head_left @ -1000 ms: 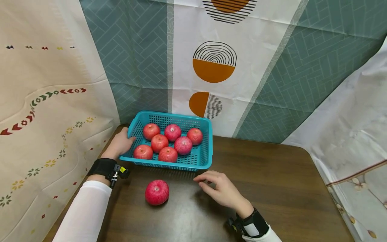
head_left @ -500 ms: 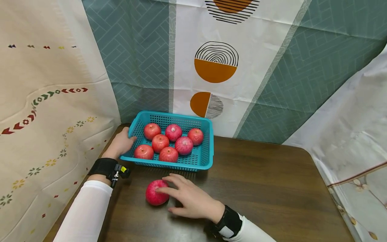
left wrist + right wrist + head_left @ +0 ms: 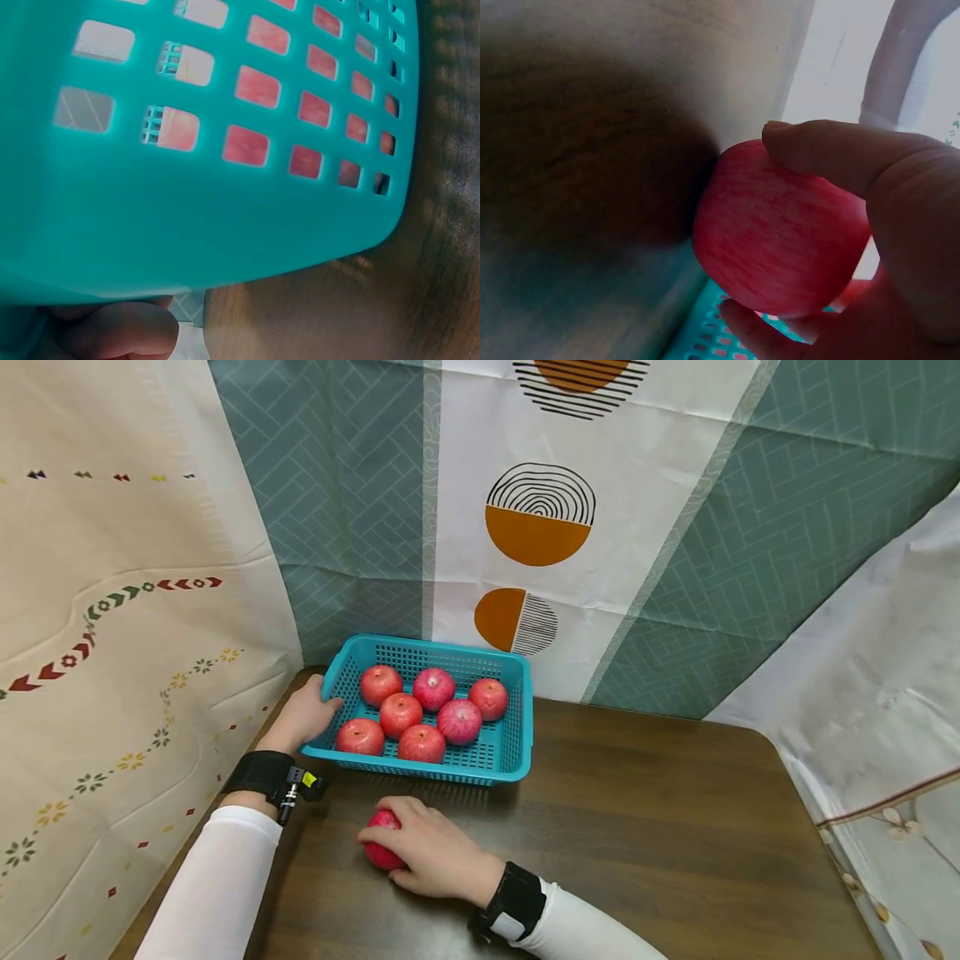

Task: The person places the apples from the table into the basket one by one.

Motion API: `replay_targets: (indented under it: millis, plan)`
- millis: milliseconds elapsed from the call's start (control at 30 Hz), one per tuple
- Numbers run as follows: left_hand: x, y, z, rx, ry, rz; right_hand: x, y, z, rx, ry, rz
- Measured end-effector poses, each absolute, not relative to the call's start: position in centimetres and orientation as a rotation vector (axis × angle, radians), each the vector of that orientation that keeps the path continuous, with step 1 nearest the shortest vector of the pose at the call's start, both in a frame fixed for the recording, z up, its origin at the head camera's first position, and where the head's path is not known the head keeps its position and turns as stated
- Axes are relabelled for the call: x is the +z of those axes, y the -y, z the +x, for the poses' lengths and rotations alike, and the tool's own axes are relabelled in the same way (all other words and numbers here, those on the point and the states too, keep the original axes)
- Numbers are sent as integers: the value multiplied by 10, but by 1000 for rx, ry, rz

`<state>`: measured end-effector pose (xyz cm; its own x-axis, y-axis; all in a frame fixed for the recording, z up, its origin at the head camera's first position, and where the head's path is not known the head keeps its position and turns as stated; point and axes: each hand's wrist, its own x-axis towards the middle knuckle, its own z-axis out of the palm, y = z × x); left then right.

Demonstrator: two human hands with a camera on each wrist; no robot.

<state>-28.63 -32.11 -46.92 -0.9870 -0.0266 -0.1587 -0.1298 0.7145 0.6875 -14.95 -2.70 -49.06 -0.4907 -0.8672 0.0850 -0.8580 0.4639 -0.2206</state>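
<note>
A teal plastic basket (image 3: 442,772) with perforated walls stands at the back left of the table and holds several red apples (image 3: 422,744). My left hand (image 3: 307,712) grips its left rim; in the left wrist view the fingers (image 3: 124,328) curl beneath that rim. In front of the basket a deep red apple (image 3: 780,232) sits on the table. My right hand (image 3: 431,852) is over this apple, thumb on one side and fingers round the other, as the right wrist view shows. Much of the apple is hidden under the hand in the head view.
The dark brown wooden table (image 3: 645,827) extends to the right of the basket. A patterned curtain (image 3: 525,568) hangs right behind the basket, and a cream cloth (image 3: 150,693) borders the table on the left. White fabric (image 3: 862,677) hangs on the right.
My right hand has moved left across the table to the lone apple and taken hold of it. The left hand keeps its grip on the basket, which stays put.
</note>
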Motion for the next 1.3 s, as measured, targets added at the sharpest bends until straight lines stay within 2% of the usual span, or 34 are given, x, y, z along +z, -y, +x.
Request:
replay_targets:
  millis: [300,1300]
  plan:
    - [-470,321,-287,1135,-2774,-125,-499,38,-153,-484,-2676,-1359]
    - [-473,322,-289,1137,-2781,-119,-511,35,-151,-561,-2747,-1410]
